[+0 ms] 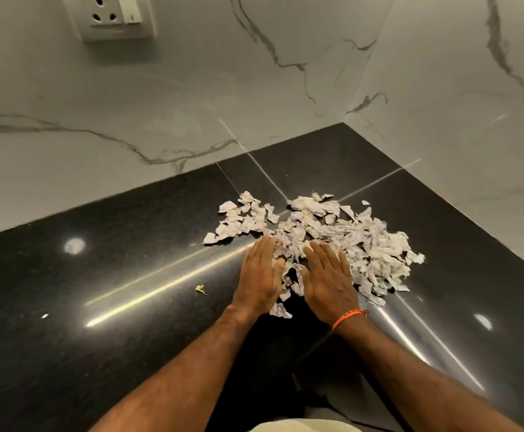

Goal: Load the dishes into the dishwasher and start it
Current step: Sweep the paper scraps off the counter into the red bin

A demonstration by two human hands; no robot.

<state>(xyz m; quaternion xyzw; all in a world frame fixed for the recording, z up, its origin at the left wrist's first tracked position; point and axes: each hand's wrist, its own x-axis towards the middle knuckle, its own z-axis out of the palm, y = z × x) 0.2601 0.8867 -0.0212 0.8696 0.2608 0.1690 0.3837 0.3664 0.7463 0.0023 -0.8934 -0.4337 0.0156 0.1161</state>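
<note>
Black granite counter [114, 275]: I lay left hand [259, 275] and right hand [329, 282] flat, fingers unclenched, corralling torn paper scraps [332, 232]; no dishes visible.

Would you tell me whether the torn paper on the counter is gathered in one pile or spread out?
Spread out: the paper scraps lie loosely scattered over the black counter, with a few strays apart.

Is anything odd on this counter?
Yes. Torn paper scraps litter the black countertop near the corner, with both hands flat among them. One yellowish crumb lies apart. No dishes or dishwasher show.
</note>
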